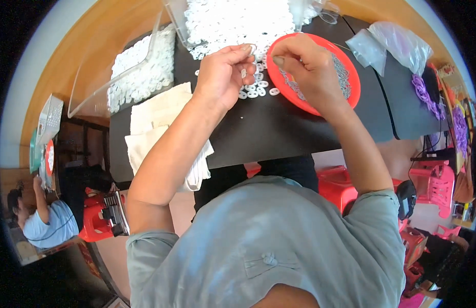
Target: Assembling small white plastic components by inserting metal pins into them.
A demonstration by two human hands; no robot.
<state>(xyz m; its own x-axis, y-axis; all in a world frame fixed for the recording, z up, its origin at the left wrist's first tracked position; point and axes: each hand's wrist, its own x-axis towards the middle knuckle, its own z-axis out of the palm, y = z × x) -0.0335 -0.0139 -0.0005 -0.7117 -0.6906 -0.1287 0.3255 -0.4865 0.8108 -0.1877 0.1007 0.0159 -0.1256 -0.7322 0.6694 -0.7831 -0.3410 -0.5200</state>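
My left hand (225, 74) pinches a small white oval piece (253, 50) between thumb and forefinger, its other fingers curled, with another white piece showing by them. Below and beside it, several loose white oval pieces (252, 94) with holes lie on the black table (243, 133). Over a round red plate (355, 90), my right hand (312, 72) is closed, thumb against forefinger. Whatever is in that pinch is too small to make out. Small grey pieces (342, 72) fill the plate, partly hidden under the right hand.
A clear bin (176, 28) with heaped white pieces stands at the far side, another clear bin (76, 102) at left. A folded cream cloth (153, 120) lies under my left forearm. Plastic bags (402, 43) and purple cord (425, 95) are at right. A person (53, 223) sits far left.
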